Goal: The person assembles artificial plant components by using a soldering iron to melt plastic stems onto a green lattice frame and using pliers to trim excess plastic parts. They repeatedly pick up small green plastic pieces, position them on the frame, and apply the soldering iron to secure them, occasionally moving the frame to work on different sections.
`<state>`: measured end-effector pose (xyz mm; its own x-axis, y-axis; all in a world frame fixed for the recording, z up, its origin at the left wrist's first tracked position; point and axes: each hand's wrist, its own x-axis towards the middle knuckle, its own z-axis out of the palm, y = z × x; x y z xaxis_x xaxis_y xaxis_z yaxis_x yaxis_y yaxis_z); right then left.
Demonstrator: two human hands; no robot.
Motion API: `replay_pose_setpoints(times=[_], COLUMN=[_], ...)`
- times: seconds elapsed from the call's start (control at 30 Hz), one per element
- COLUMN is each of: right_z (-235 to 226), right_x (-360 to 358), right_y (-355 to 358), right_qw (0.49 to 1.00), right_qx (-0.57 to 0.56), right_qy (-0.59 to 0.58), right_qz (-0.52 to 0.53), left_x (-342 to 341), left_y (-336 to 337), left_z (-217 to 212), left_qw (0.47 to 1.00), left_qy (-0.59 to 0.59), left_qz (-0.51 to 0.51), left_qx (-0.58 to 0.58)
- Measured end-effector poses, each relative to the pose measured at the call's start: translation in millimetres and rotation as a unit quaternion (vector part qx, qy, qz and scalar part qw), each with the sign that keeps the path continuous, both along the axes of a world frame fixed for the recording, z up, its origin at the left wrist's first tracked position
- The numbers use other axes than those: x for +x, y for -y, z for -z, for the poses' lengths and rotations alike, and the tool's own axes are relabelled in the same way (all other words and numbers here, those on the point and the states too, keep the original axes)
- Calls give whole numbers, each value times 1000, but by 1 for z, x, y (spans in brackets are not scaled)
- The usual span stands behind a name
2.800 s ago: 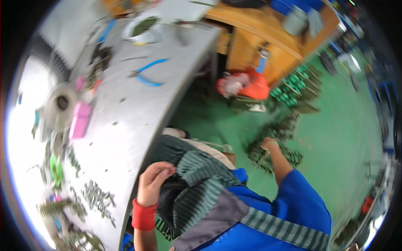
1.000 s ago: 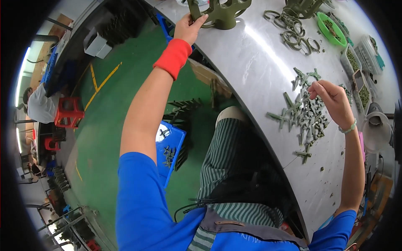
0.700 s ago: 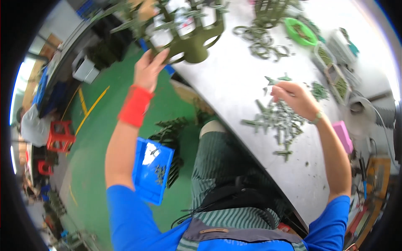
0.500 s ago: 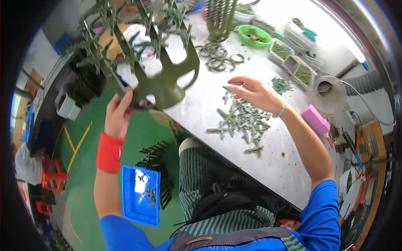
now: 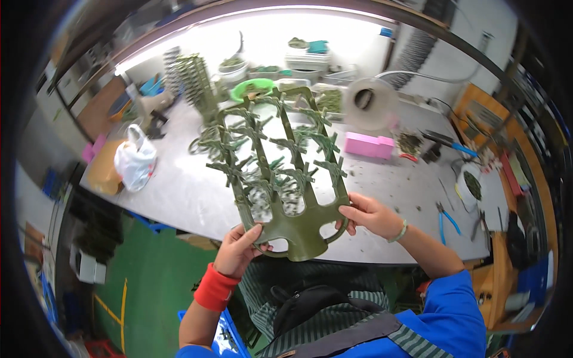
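Both my hands hold an olive-green branched casting tree (image 5: 298, 230) over the near edge of the table. Its cup-shaped base points toward me, and its long arms stretch away with small spiky green parts attached along them. My left hand (image 5: 237, 247), with a red wristband, is closed on the left loop of the base. On the opposite side, the thumb and fingers of my right hand (image 5: 371, 216) pinch the right edge by the other loop. Loose small green parts (image 5: 259, 201) lie on the table behind it, partly hidden by the arms.
A pink block (image 5: 369, 145) and a wide-mouthed duct (image 5: 371, 102) stand at the back right, with blue-handled pliers (image 5: 447, 224) nearer. A bright green bowl (image 5: 250, 89) sits at the back. At left is a white plastic bag (image 5: 136, 158). A blue tub (image 5: 231, 337) shows below.
The tree has moved from the upper left to in front of me, over the table edge. My right hand has left the loose parts and taken hold of it. My view has turned too.
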<state>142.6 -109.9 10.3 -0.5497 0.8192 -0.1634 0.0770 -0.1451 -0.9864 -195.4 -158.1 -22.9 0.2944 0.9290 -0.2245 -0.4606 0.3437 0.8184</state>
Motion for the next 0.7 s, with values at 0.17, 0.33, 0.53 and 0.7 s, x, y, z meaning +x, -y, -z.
replay_pose_setpoints(times=[0.17, 0.33, 0.53, 0.7], right_z=[11, 21, 42, 72], right_x=[67, 107, 135, 146], right_y=[60, 103, 105, 86], right_qw=[994, 982, 967, 964], right_qx=[-21, -44, -61, -88], right_qy=[12, -9, 15, -7], right_qz=[108, 181, 248, 250], left_x=[68, 121, 157, 169], left_y=[-11, -14, -34, -55], left_z=[7, 13, 25, 39], left_qw=[994, 986, 979, 976], left_qy=[6, 12, -1, -14], left_qz=[104, 161, 181, 187], left_qx=[-24, -38, -96, -113])
